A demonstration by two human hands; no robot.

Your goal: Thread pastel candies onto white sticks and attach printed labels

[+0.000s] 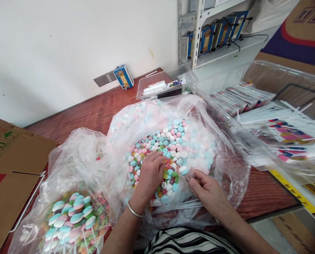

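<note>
A large clear plastic bag [131, 123] lies spread in front of me, full of pink, blue and white button-shaped candies [170, 135] with colourful ring gummies [169, 164] among them. My left hand [151, 173] reaches into this pile, its fingers curled down on the gummies; the fingertips are partly hidden. Right of it, my right hand [206, 188] pinches a thin stick, mostly covered by the fingers. A blue and white candy [183, 170] sits on the stick, just beyond the thumb and forefinger. At the lower left, several finished candy skewers [74, 215] rest on another plastic bag holding gummies.
Loose white sticks [189, 204] lie at the bag's near edge. A clear bin [237, 137] with printed packets and sticks stands right; a smaller clear tray [144, 93] is behind. Cardboard boxes flank the table [94, 109]. A blue device [123, 77] sits by the wall socket.
</note>
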